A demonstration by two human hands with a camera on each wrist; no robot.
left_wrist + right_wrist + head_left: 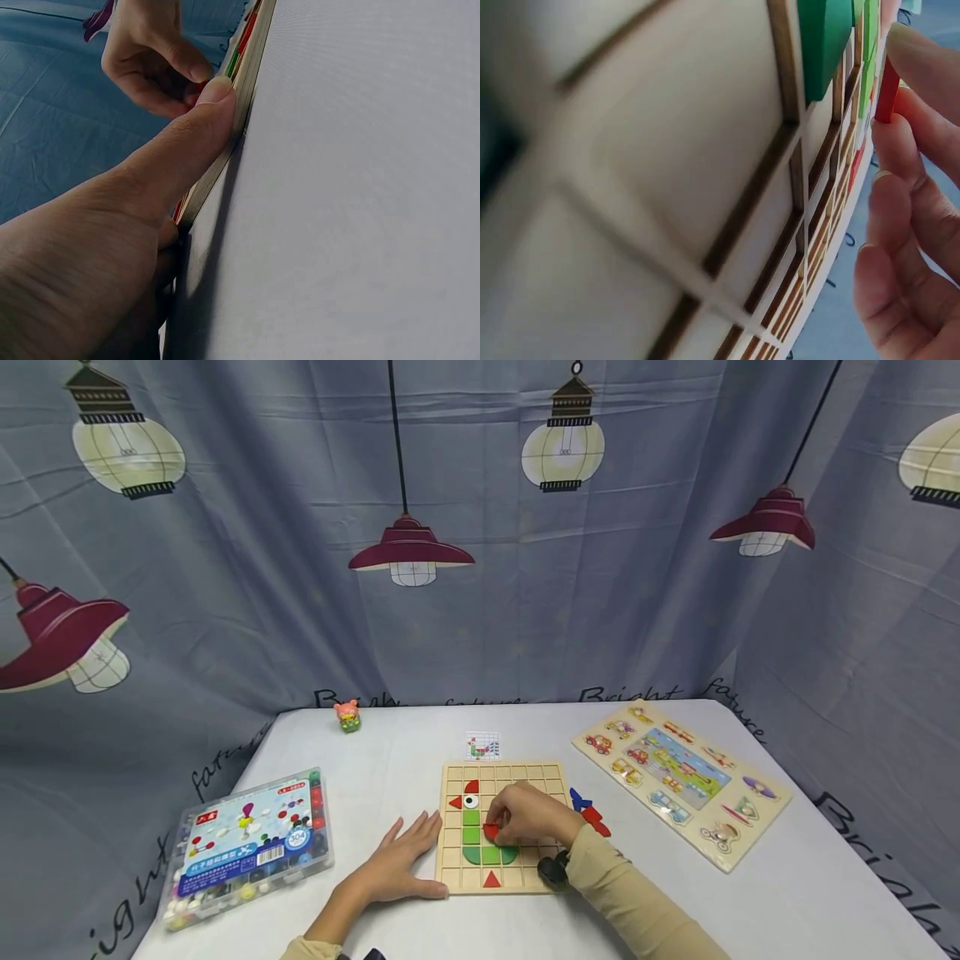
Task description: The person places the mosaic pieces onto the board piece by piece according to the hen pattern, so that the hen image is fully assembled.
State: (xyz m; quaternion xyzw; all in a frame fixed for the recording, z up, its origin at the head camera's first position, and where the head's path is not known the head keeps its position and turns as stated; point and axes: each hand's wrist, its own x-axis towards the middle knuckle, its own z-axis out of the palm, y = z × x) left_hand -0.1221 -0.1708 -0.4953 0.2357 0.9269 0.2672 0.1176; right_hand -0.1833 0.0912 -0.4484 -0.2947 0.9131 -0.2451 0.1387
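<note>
In the head view a wooden grid board point(536, 881) lies mid-table, bearing a bird-like pattern: light green squares point(470, 827), dark green quarter-rounds point(509, 855), a round eye tile point(470, 801) and red pieces such as a triangle point(491, 880). My right hand point(532, 814) reaches over it and pinches a small red piece point(491, 832) between thumb and fingertips. The right wrist view shows this red piece point(887, 94) on edge, close over the grid. My left hand point(401, 864) lies at the board's left side, fingers extended; its thumb point(187, 139) touches the wooden edge.
Loose blue pieces point(579, 799) and red pieces point(595, 820) lie right of the board. A pattern card point(482, 746) is behind it. A vehicle puzzle board point(697, 817) lies at right, a clear case of colored balls point(247, 847) at left, a small figurine point(348, 716) at back left.
</note>
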